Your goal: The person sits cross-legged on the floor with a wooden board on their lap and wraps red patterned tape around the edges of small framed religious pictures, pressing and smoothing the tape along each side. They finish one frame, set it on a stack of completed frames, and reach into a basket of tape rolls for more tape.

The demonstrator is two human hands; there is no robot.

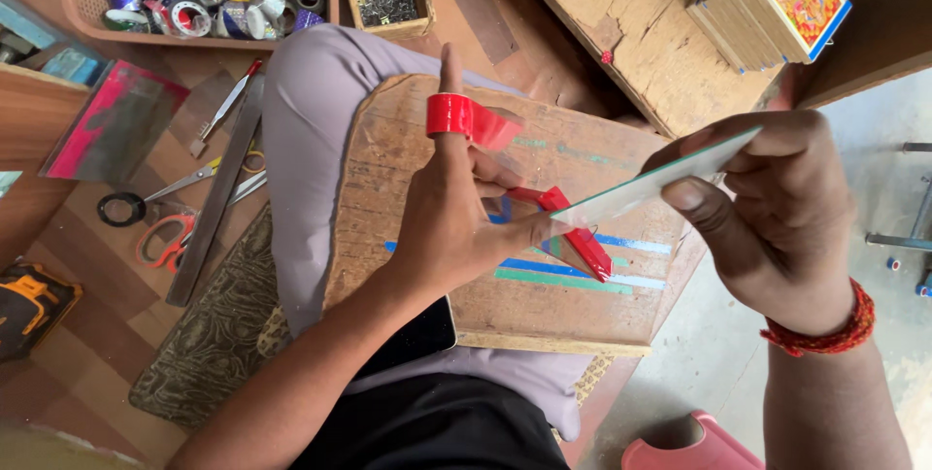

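A thin card [660, 179] is held edge-on above the right edge of the wooden board [408, 169] on the person's lap, its long axis running from lower left up to upper right. The right hand [767, 218] pinches its upper end, fingers closed on it. The left hand [466, 218] meets its lower end, thumb and fingers pressing a strip of red tape [578, 232] against that edge, while a red tape roll [449, 115] sits like a ring on the raised forefinger. Both hands are close together.
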